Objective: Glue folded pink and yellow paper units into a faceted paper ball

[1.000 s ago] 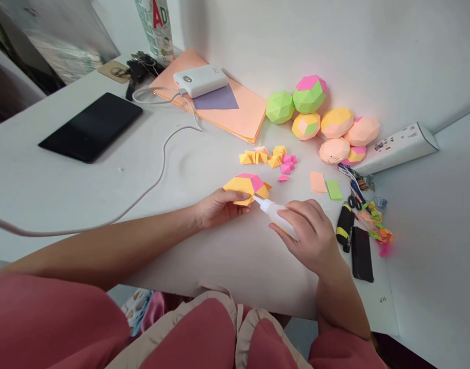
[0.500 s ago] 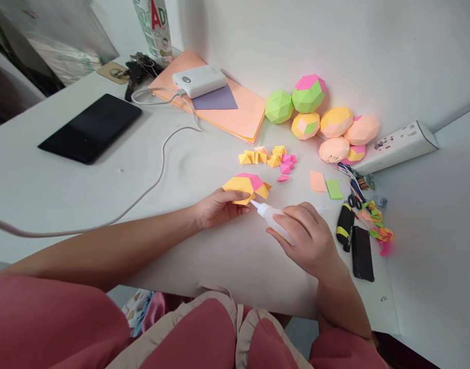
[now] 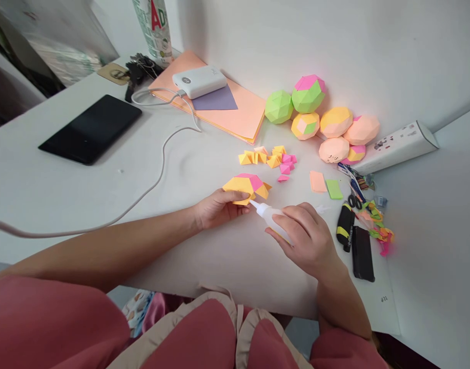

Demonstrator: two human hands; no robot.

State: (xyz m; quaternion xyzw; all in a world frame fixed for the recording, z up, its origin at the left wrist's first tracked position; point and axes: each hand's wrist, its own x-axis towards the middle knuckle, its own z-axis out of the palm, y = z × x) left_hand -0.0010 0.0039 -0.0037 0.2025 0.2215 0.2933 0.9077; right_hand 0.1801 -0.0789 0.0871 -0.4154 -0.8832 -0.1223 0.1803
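Note:
My left hand (image 3: 221, 207) pinches a half-built paper ball (image 3: 238, 183), folded from yellow-orange and pink pieces, with loose flaps along its right and lower edge. In my right hand (image 3: 306, 233) is a white glue bottle (image 3: 272, 216), tilted so that its thin nozzle points up and left. The nozzle tip meets the lower flap of the paper ball, or is very close to it; the contact is too small to make out. Just beyond lie small folded yellow paper pieces (image 3: 253, 157) and several pink ones (image 3: 287, 165).
Finished paper balls (image 3: 280, 106) cluster by the wall. Peach paper sheets (image 3: 223, 120) lie under a white power bank (image 3: 200, 81), whose cable crosses the left side near a black tablet (image 3: 90, 129). At right are sticky notes (image 3: 318, 182), scissors (image 3: 355, 201), a black case (image 3: 362, 253) and paper scraps.
The glue bottle and my right hand have shifted very slightly left. My left hand and the paper ball stay in place.

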